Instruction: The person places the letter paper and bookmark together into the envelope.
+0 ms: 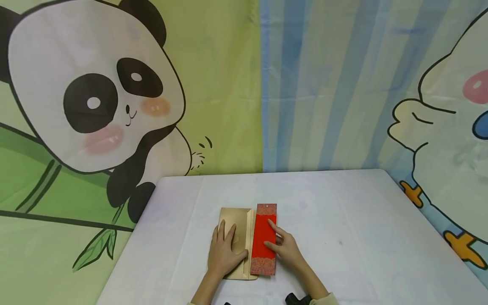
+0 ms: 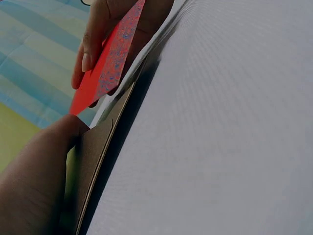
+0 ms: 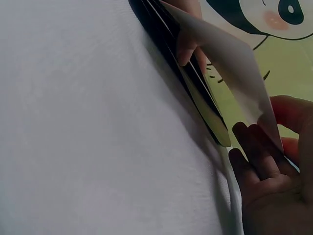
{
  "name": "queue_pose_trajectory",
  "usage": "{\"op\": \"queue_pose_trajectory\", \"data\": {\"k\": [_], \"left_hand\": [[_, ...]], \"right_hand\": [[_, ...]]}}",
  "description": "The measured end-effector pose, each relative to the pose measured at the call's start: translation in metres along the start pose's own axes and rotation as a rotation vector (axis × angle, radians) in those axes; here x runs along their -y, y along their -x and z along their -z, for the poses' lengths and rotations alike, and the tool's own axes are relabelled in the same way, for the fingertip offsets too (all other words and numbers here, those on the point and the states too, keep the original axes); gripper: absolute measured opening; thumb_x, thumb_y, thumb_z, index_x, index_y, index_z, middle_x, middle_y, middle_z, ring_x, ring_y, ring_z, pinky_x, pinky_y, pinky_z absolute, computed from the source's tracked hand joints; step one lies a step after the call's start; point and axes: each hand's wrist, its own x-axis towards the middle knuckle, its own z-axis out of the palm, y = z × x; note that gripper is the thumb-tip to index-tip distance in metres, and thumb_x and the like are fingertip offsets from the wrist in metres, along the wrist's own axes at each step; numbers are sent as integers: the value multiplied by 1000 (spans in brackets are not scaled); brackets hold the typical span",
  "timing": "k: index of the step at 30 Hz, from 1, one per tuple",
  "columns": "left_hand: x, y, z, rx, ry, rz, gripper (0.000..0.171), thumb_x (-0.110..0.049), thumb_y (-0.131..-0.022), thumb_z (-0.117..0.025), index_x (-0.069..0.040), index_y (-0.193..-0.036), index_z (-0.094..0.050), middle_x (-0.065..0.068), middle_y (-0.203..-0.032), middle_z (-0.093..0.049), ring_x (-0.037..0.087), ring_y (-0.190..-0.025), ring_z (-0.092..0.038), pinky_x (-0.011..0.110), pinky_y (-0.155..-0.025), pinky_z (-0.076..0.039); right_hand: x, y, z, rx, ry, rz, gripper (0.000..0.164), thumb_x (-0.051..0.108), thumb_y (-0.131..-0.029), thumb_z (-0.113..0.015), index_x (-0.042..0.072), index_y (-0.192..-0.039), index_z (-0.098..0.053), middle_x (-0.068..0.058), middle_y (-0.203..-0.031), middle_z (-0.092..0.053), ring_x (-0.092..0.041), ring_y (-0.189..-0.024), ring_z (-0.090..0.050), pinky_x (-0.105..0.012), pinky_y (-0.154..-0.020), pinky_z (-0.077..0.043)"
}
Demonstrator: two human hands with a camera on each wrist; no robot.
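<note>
A gold-brown folder (image 1: 239, 215) lies on the white table in the head view. My left hand (image 1: 224, 255) rests on it with the fingers spread, the thumb over its inner fold. Beside and partly over the folder's right side is a red card (image 1: 262, 231) with patterned bands at both ends. My right hand (image 1: 288, 250) pinches this card by its right edge, thumb and index finger on the red face. The right wrist view shows the card's pale back (image 3: 234, 63), tilted up above the folder (image 3: 210, 112), with other fingers (image 3: 259, 161) behind it.
The white table (image 1: 335, 220) stretches out around the folder. Behind it hang a panda-printed curtain (image 1: 213, 84) and a blue striped one (image 1: 324, 84). A small black object (image 1: 297, 299) shows by the right wrist at the bottom edge.
</note>
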Motion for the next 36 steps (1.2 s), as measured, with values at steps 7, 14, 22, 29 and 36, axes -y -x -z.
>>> {"op": "queue_pose_trajectory", "data": {"k": [7, 14, 22, 29, 36], "left_hand": [[-1, 0, 1, -8, -7, -17, 85, -57, -64, -66, -18, -137, -47, 15, -149, -23, 38, -133, -22, 54, -98, -31], [0, 0, -1, 2, -16, -15, 84, -59, -65, -65, -19, -137, -47, 14, -149, -22, 38, -133, -22, 52, -100, -30], [0, 0, 0, -12, -14, -19, 83, -57, -65, -65, -17, -136, -47, 15, -149, -23, 38, -132, -22, 52, -100, -29], [0, 0, 1, -11, -18, -19, 83, -58, -66, -65, -18, -136, -47, 15, -149, -23, 38, -132, -23, 52, -100, -30], [1, 0, 0, -21, -16, -25, 82, -57, -65, -65, -18, -136, -48, 15, -148, -25, 38, -131, -24, 53, -98, -32]], "right_hand": [[17, 5, -6, 32, 24, -13, 68, -1, -83, -64, -4, -141, -29, -37, -131, -38, -42, -107, -54, -29, -77, -51], [31, 11, -15, 31, 244, 18, 63, 2, -84, -63, -10, -137, -32, -30, -120, -49, -39, -105, -56, -42, -86, -46], [34, 9, -17, 1, 248, 43, 60, 1, -84, -63, -11, -136, -35, -32, -124, -48, -42, -109, -53, -47, -87, -43], [35, 6, -19, -11, 232, 6, 58, 0, -84, -62, -8, -136, -37, -33, -130, -43, -42, -111, -51, -46, -87, -44], [6, -4, -16, -54, 258, 36, 61, 8, -84, -66, -2, -138, -39, -28, -124, -51, -31, -106, -58, -37, -85, -48]]}}
